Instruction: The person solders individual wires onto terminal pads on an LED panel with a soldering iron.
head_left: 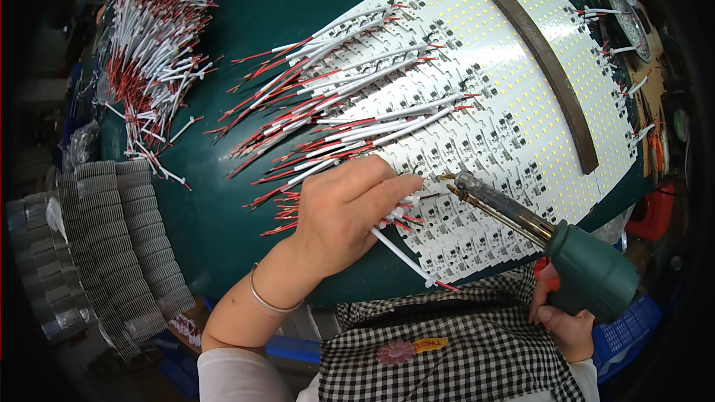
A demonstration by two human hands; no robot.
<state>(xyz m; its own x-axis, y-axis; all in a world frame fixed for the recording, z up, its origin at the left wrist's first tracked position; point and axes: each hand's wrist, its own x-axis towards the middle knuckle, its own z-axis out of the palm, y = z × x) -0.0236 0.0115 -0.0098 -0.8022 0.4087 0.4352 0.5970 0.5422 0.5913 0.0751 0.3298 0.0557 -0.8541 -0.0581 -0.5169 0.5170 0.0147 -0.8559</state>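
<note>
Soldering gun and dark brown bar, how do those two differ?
The soldering gun is in the right hand; the dark brown bar lies across the white boards. The soldering gun has a bulky green handle and thin metal tip, while the dark brown bar is slim and plain. Both are longer than wide.

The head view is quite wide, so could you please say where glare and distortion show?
In the head view, the corners fall black; that view also shows bright glare on the white circuit boards near the left hand, and the grey finned stacks look bowed near its left rim.
</note>
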